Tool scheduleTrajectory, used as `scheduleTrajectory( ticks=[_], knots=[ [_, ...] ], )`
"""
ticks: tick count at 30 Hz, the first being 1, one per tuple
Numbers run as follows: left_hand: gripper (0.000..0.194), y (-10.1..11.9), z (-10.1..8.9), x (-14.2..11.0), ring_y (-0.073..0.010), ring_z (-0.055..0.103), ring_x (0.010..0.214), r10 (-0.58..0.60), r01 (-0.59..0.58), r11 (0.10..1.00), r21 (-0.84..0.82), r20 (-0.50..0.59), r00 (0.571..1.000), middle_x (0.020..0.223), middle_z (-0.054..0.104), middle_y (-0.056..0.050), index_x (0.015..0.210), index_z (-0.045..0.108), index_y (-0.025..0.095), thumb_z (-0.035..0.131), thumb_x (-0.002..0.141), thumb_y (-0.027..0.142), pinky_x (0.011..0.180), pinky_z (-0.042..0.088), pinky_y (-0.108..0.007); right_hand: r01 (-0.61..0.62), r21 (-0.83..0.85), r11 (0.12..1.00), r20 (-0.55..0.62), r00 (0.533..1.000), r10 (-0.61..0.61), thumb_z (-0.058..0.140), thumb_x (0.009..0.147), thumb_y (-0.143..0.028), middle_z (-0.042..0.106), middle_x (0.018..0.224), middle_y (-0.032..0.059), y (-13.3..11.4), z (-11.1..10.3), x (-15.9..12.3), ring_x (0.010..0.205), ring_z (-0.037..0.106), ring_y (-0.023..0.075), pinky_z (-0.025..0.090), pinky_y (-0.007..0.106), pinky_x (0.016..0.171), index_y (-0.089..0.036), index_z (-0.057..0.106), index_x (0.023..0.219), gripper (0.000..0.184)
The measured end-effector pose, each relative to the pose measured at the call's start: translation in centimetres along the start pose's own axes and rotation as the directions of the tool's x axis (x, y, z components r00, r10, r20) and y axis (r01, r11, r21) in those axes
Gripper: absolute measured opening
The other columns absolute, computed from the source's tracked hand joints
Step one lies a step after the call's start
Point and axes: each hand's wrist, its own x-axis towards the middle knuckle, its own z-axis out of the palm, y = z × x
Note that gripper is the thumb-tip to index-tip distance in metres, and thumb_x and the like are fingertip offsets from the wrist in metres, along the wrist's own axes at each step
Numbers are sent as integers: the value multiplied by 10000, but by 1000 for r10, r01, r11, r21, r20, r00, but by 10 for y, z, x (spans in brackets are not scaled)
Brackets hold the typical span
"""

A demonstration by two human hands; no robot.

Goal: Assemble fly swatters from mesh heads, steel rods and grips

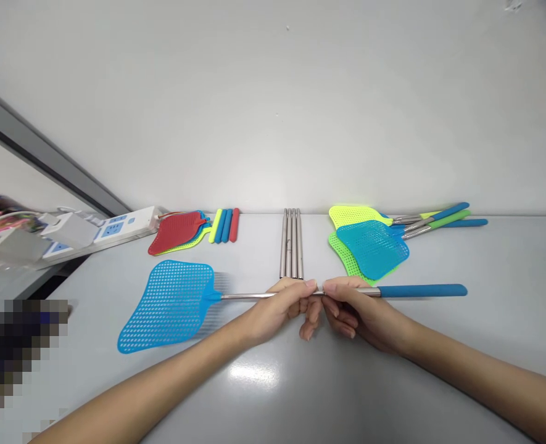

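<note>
Partly hidden: the steel shaft of a blue fly swatter (168,305) — pinched in the fingers of the left hand (273,311) and right hand (360,311), seemingly just clear of the table (300,407). Behind the hands, steel rods (291,243), lower ends covered — and at lower left, a pixelated blur (8,364).

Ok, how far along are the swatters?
Looks done: three swatters with shafts and grips, back right. In hand: a blue swatter, left hand and right hand both on its steel shaft. Left: four loose steel shafts, four loose grips, and a stack of shaftless heads.
</note>
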Motion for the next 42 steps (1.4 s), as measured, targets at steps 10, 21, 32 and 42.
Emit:
scheduleTrajectory(
  ticks=[10, 21, 32, 42],
  knots=[
    [504, 6, -9, -4, -96, 347, 347, -55, 61, 990, 130, -51, 997, 338, 415, 10, 454, 475, 155, 341, 865, 413, 424, 255, -250, 7, 27, 1000, -31, 999, -7, 476, 814, -321, 216, 410, -90, -5, 1, -3, 355, 240, 50, 163, 204, 376, -171, 359, 497, 370],
    [584, 12, -17, -6, -99, 355, 373, -29, 42, 962, 270, -55, 998, 337, 383, 8, 418, 445, 161, 268, 884, 465, 436, 254, -255, -8, 92, 996, -58, 998, 13, 493, 792, -306, 237, 408, -92, -5, 0, -3, 336, 205, 35, 130, 217, 374, -174, 321, 483, 378],
    [585, 18, -22, -9, -101, 371, 391, 17, 10, 933, 361, -73, 997, 342, 390, 7, 413, 440, 161, 264, 892, 445, 479, 280, -256, 12, 111, 994, -69, 998, -4, 493, 800, -289, 222, 406, -93, -3, -3, -3, 332, 198, 35, 117, 222, 382, -170, 326, 477, 383],
    [568, 18, -32, -11, -100, 359, 381, 24, 1, 931, 364, -62, 998, 347, 380, 8, 423, 451, 160, 278, 890, 434, 460, 249, -269, 40, 139, 989, -90, 996, -28, 482, 807, -253, 226, 409, -92, -3, -4, -4, 331, 196, 34, 116, 226, 384, -167, 325, 476, 376]
  ],
)
